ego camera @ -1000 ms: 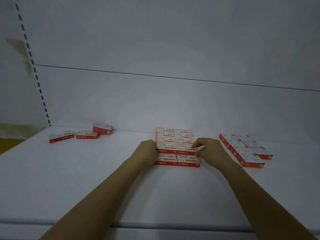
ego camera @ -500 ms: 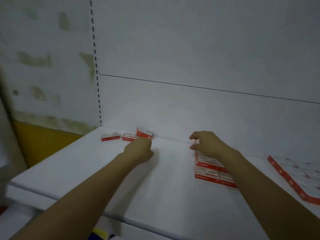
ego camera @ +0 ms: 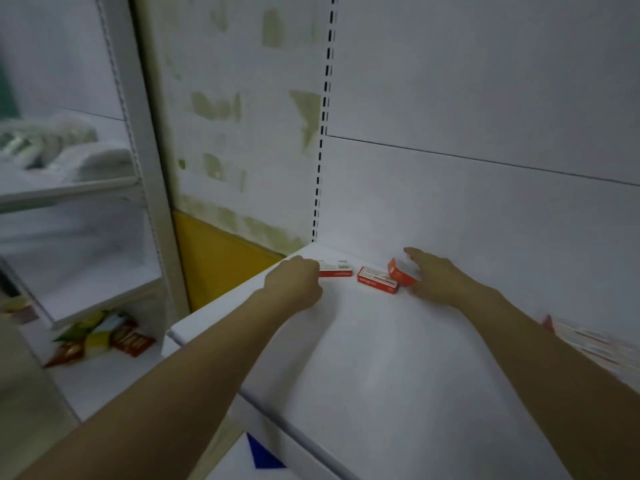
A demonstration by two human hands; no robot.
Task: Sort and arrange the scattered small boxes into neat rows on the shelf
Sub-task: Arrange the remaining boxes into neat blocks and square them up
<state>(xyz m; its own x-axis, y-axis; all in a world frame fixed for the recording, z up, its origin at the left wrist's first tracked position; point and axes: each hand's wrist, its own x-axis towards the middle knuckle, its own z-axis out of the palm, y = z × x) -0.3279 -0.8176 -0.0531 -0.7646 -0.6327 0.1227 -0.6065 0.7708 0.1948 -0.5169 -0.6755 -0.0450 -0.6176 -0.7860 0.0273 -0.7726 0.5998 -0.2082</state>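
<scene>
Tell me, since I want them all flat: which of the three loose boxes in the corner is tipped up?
The rightmost box, at the right hand, leans tilted over the middle box. That one and the left box lie flat.

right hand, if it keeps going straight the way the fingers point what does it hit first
Probably the tilted red box by the back panel. The right hand points up and to the left, with its fingers curved around that box; actual contact is unclear. The flat box lies just beyond.
</scene>
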